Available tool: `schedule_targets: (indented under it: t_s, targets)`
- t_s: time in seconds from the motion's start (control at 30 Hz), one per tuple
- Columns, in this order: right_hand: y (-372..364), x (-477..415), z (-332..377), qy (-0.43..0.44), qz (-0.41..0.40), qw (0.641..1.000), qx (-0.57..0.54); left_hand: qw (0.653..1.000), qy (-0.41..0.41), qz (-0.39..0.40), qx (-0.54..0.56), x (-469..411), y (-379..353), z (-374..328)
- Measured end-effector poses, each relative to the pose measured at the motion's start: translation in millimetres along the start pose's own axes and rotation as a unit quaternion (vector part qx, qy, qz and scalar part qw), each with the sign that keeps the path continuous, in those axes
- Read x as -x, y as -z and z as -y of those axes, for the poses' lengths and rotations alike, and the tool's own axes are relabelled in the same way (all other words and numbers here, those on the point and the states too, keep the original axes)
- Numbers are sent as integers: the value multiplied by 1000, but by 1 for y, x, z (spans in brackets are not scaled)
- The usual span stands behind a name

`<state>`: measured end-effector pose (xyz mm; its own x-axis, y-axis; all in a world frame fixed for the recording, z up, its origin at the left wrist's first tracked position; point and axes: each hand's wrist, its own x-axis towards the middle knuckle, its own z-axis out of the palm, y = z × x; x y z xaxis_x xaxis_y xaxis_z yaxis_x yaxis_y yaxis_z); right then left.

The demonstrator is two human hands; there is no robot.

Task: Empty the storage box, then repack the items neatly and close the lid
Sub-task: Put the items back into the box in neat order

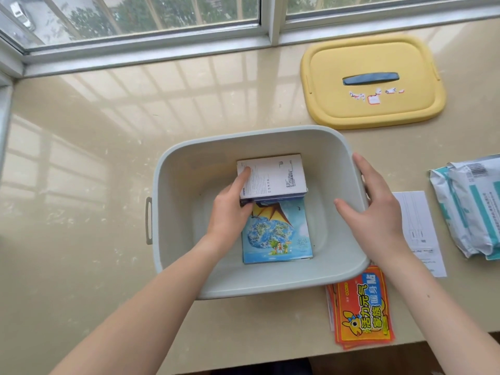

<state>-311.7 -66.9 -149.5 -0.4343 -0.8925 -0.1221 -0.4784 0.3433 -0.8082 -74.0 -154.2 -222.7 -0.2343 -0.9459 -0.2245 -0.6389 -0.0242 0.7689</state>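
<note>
Down inside the storage box (186, 169), the left hand (230, 212) is clamped on a white carton (273, 175), fingers on its left edge and thumb tucked under the near side, so the carton sits tilted over the far end of a blue picture book (278, 234) lying flat on the box floor. Right hand (378, 212) is spread open, palm draped over the box's right rim, thumb hooked inside and fingers down the outside wall.

Box sits roughly mid-counter, nearer the front edge, latch handle on its left side. Its yellow lid (373, 82) is off, lying flat near the back right by the window frame (151, 41).

Right of the box things are crowded: an orange-red packet stack (362, 315) pokes out from under the near right corner at the counter's front edge, a white paper sheet (419, 231) lies just beside the right wall, and white-and-teal bags (470, 207) sit by the right edge.

Glossy beige counter (81, 185) to the left is wide open, and so is the strip between box and window.
</note>
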Motion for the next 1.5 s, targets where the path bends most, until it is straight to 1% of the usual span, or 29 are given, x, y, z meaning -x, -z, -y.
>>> schedule_targets:
  t_s: [0.23,0.33,0.4,0.57,0.63,0.67,0.7,0.73,0.77,0.8,0.87,0.93,1.03,1.1,1.27,1.4,1.5]
  targets:
    - [0,-1,-2,0,-2,1000,3,1000,5,14,-7,-1,-9,-11]
    - [-1,-1,-2,-2,0,1000,-5,999,-9,19,-38,0,-8,-11]
    - [0,-1,-2,-4,1,1000,-7,999,-4,20,-48,1,-6,-12]
    - [0,0,-1,-2,2,1000,-9,1000,13,9,-22,4,0,-9]
    - [0,0,-1,-3,0,1000,-11,998,13,14,-58,4,0,-14]
    - [0,0,-1,-4,1,1000,-13,993,9,12,-113,5,0,-17]
    - [0,0,-1,-3,2,1000,-16,983,-10,-1,-185,6,0,-21]
    - [0,0,-1,-3,3,1000,-19,965,-54,-24,-254,6,-1,-24]
    - [0,0,-1,-3,3,1000,-20,945,-117,-47,-301,4,-2,-26]
    - [0,0,-1,-3,3,1000,-21,928,-182,-64,-318,1,-4,-27]
    - [0,-1,-1,-2,3,1000,-22,910,-283,-70,-294,-8,-10,-30]
    - [-1,-1,-1,-1,4,1000,-22,908,-323,-36,-264,-17,-17,-34]
    - [-1,-1,-3,0,3,1000,-25,912,-312,-10,-268,-26,-28,-31]
    - [-1,-1,-4,1,4,1000,-26,910,-309,-23,-276,-29,-31,-26]
    - [-1,-1,-2,2,6,1000,-27,910,-294,-88,-277,-27,-30,-20]
    - [0,-1,-2,1,4,1000,-31,910,-286,-95,-283,-26,-33,-19]
    - [0,-1,-2,1,5,1000,-30,921,-277,-85,-260,-25,-32,-18]
